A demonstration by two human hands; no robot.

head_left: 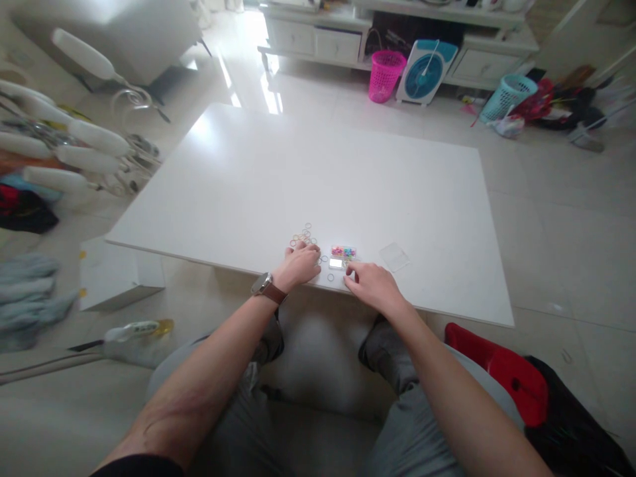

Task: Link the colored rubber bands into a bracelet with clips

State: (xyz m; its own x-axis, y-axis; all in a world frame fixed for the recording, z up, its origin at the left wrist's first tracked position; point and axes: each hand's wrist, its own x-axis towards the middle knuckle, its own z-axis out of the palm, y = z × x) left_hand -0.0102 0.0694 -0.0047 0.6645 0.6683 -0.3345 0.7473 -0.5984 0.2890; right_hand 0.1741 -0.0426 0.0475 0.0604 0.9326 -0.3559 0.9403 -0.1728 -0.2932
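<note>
A big white desk (358, 179) has small things near its close edge. Thin rings (306, 233) lie in a loose heap there. The left hand (299, 264) is on the near side of the heap, palm down with its fingers bent. Its fingertips are hard to see, so I cannot tell if it grips a ring. A watch (262, 283) with a brown strap is on that wrist.

Just to the right is a little clear box (342, 258) with parts inside. Its far part has bright beads (344, 252) in many colors. One loose ring (330, 277) lies between the box and the desk edge.

The right hand (373, 285) is at the box's near right corner, with its fingers curled and its thumb near them. I cannot tell if it pinches anything. A flat clear lid (395, 257) lies on the desk, right of the box and apart from it.
</note>
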